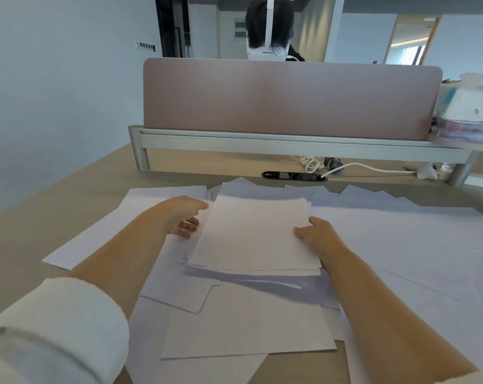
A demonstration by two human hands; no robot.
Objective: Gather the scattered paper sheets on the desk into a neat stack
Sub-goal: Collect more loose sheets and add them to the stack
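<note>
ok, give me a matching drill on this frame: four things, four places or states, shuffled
Things:
1 stack
2 divider
3 cable
4 left hand

Places or states:
A coiled below the rail
B at the stack's left edge
C upright behind the desk
D held by its two side edges

Pairs: 1-D, 2-C, 3-A, 4-B

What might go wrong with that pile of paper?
The stack is held only at its side edges by the left hand and right hand, so sheets may slide out or fan apart. Setting it down on the loose sheets underneath might leave it crooked or crease them.
</note>
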